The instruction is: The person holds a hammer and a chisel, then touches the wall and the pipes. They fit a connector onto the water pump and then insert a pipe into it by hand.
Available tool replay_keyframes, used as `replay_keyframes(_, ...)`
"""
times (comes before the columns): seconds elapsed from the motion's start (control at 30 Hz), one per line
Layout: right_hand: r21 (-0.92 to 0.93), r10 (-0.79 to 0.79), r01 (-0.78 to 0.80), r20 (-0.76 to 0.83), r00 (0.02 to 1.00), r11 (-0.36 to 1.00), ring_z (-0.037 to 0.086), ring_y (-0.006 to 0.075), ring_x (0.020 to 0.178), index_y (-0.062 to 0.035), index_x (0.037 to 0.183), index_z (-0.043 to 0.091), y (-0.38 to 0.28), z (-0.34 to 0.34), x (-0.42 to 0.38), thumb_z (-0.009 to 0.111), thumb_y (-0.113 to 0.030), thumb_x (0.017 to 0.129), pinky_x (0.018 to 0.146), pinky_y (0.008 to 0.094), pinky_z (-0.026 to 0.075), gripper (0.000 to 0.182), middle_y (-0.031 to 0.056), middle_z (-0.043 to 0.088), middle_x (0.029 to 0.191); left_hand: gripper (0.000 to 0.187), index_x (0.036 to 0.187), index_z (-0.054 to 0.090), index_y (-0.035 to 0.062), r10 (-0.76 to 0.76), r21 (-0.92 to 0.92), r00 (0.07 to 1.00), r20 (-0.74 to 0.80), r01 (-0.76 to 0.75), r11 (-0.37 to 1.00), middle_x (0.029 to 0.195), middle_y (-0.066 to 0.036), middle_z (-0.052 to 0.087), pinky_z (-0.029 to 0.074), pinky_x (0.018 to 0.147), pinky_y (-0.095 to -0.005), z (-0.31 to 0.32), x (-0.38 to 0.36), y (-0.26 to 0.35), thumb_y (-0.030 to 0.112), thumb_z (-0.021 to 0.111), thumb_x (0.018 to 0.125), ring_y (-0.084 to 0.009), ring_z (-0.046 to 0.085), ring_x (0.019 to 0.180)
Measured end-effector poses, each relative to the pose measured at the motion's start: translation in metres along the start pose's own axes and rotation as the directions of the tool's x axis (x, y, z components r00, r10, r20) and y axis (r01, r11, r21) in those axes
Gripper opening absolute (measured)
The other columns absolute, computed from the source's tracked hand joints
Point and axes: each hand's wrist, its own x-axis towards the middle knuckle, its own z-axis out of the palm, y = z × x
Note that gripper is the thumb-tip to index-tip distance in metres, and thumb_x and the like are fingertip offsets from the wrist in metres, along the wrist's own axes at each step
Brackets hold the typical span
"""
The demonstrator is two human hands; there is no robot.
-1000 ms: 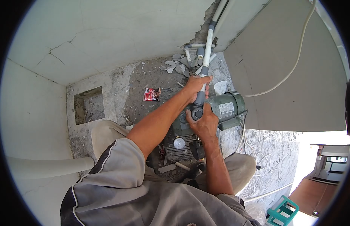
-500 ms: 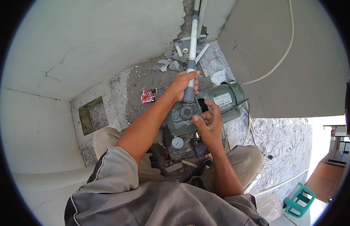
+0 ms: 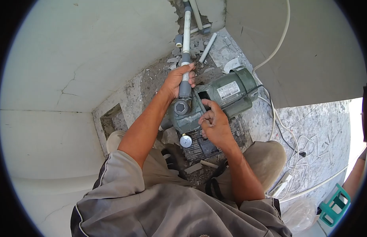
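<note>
My left hand [image 3: 179, 80] is wrapped round a white and grey PVC pipe [image 3: 186, 33], just above where it joins a green water pump [image 3: 231, 90]. Right beside that joint is a hexagonal plug [image 3: 182, 106] on the pump head. Over the pump's near side hovers my right hand [image 3: 215, 125], its index finger stretched out, the other fingers loosely bent and nothing seen in them. A round pressure gauge [image 3: 186, 140] sits on the pump's front, to the left of that hand.
Broken plaster and a loose white pipe piece [image 3: 207, 47] lie by the wall. White cables [image 3: 306, 144] and a power strip [image 3: 281, 184] spread over the floor at right, near a teal plastic stool [image 3: 335, 205]. A square hole [image 3: 113, 119] opens at left.
The view has shifted, and the pump and pipe appear turned a little. My right hand has moved away from the plug, its thumb and fingers drawn closer together. My left hand keeps its grip.
</note>
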Motion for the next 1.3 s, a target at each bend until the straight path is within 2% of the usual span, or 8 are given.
replay_keyframes(0.03, 0.019, 0.007, -0.007, -0.017, 1.0, 1.0, 0.058, 0.0118, 0.066, 0.0, 0.136, 0.045, -0.004, -0.006, -0.002, 0.056, 0.004, 0.087, 0.063, 0.0281, 0.049, 0.051, 0.0105, 0.065, 0.083, 0.022, 0.099, 0.054, 0.0082, 0.002, 0.0, 1.0, 0.009, -0.002, 1.0, 0.07, 0.0, 0.055, 0.049, 0.051, -0.0297, 0.0, 0.0, 0.0, 0.023, 0.069, 0.093, -0.0115, 0.053, 0.053)
replay_keyframes(0.13, 0.19, 0.108, -0.1, -0.033, 0.994, 0.977, 0.056, 0.0081, 0.065, 0.0007, 0.133, 0.047, -0.024, -0.016, -0.009, 0.055, 0.003, 0.089, 0.056, 0.0246, 0.047, 0.045, 0.0079, 0.063, 0.083, 0.022, 0.1, 0.053, 0.0085, 0.009, 0.003, 1.0, 0.025, -0.009, 1.0, 0.069, 0.0, 0.054, 0.049, 0.05, -0.0292, -0.001, 0.002, -0.002, 0.022, 0.069, 0.093, -0.0108, 0.052, 0.052)
replay_keyframes(0.23, 0.185, 0.082, -0.08, -0.008, 0.997, 0.98, 0.055, 0.007, 0.064, 0.0013, 0.131, 0.049, -0.019, -0.019, -0.012, 0.055, 0.003, 0.09, 0.052, 0.023, 0.046, 0.042, 0.0069, 0.062, 0.084, 0.021, 0.1, 0.052, 0.0088, 0.019, 0.028, 1.0, 0.01, -0.019, 0.999, 0.069, 0.001, 0.053, 0.048, 0.05, -0.029, 0.0, 0.001, -0.001, 0.02, 0.069, 0.093, -0.0104, 0.052, 0.052)
replay_keyframes(0.53, 0.197, 0.074, -0.075, 0.014, 0.997, 0.977, 0.054, 0.0064, 0.062, 0.0021, 0.13, 0.05, -0.019, -0.014, -0.017, 0.059, 0.0, 0.091, 0.052, 0.0227, 0.048, 0.041, 0.0055, 0.061, 0.085, 0.016, 0.096, 0.053, 0.0096, 0.064, 0.117, 0.995, -0.076, -0.055, 0.992, 0.07, 0.001, 0.052, 0.049, 0.049, -0.0285, 0.008, -0.004, -0.001, 0.019, 0.066, 0.095, -0.0092, 0.051, 0.051)
replay_keyframes(0.97, 0.14, 0.031, -0.029, -0.018, 0.999, 0.99, 0.054, 0.0065, 0.063, 0.0025, 0.13, 0.051, -0.015, 0.001, -0.006, 0.062, -0.007, 0.094, 0.054, 0.0223, 0.048, 0.038, 0.0061, 0.061, 0.084, 0.02, 0.097, 0.053, 0.0064, 0.079, 0.074, 0.994, -0.072, -0.074, 0.994, 0.07, -0.002, 0.056, 0.051, 0.046, -0.0313, 0.006, -0.004, -0.001, 0.016, 0.069, 0.092, -0.0134, 0.056, 0.051)
replay_keyframes(1.07, 0.138, -0.006, 0.016, -0.073, 0.997, 0.99, 0.055, 0.0065, 0.064, 0.0019, 0.13, 0.052, -0.019, 0.001, 0.002, 0.062, -0.01, 0.096, 0.055, 0.0223, 0.048, 0.038, 0.006, 0.061, 0.085, 0.021, 0.097, 0.054, 0.0063, 0.072, 0.034, 0.997, -0.03, -0.071, 0.997, 0.071, -0.003, 0.057, 0.052, 0.047, -0.0318, 0.001, -0.002, -0.003, 0.02, 0.069, 0.092, -0.0138, 0.057, 0.052)
replay_keyframes(1.27, 0.09, -0.065, 0.081, -0.166, 0.984, 0.993, 0.057, 0.0074, 0.069, 0.0037, 0.129, 0.054, -0.024, -0.002, 0.012, 0.061, -0.013, 0.098, 0.059, 0.0224, 0.049, 0.036, 0.0055, 0.062, 0.089, 0.031, 0.106, 0.058, 0.0042, 0.123, 0.078, 0.987, -0.104, -0.115, 0.99, 0.073, -0.004, 0.061, 0.054, 0.052, -0.0309, 0.004, -0.01, -0.006, 0.033, 0.065, 0.096, -0.0142, 0.059, 0.055)
replay_keyframes(1.3, 0.073, -0.068, 0.083, -0.185, 0.98, 0.994, 0.057, 0.0075, 0.069, 0.0039, 0.129, 0.054, -0.022, -0.004, 0.011, 0.061, -0.013, 0.098, 0.06, 0.0225, 0.05, 0.036, 0.0056, 0.062, 0.089, 0.037, 0.111, 0.058, 0.003, 0.137, 0.136, 0.983, -0.121, -0.121, 0.983, 0.081, -0.008, 0.065, 0.056, 0.058, -0.0328, 0.002, -0.013, -0.004, 0.037, 0.061, 0.098, -0.0165, 0.063, 0.063)
